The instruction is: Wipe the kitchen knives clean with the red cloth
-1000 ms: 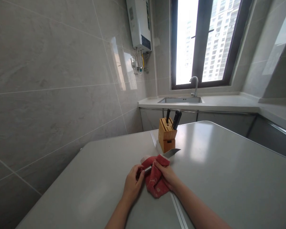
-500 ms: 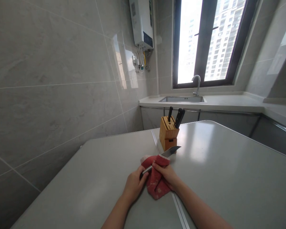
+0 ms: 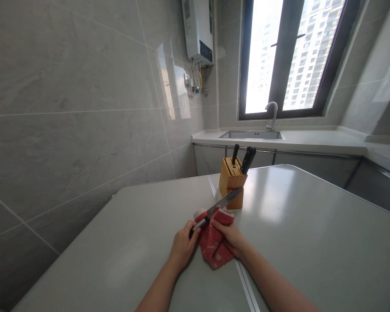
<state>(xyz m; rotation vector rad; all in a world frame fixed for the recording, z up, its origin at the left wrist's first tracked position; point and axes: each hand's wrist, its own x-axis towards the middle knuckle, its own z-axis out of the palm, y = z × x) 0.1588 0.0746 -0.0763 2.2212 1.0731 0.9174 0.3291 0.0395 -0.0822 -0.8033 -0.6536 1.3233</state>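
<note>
1. On a pale grey counter [image 3: 299, 234], a steel kitchen knife [image 3: 222, 203] is held above a folded red cloth [image 3: 215, 249], its tip angled toward a bamboo knife block [image 3: 230, 182].
2. The knife's dark handle [image 3: 191, 233] is enclosed by the left hand [image 3: 183, 248], whose grip is closed firmly around it.
3. The cloth is gathered by the right hand [image 3: 229, 237], its grip pinching the folds near the blade's heel (contact with the edge cannot be told).
4. Most of the blade is left bare; only its heel is reached by the cloth.
5. Black knife handles [image 3: 248, 159] are seated in the block.
</note>
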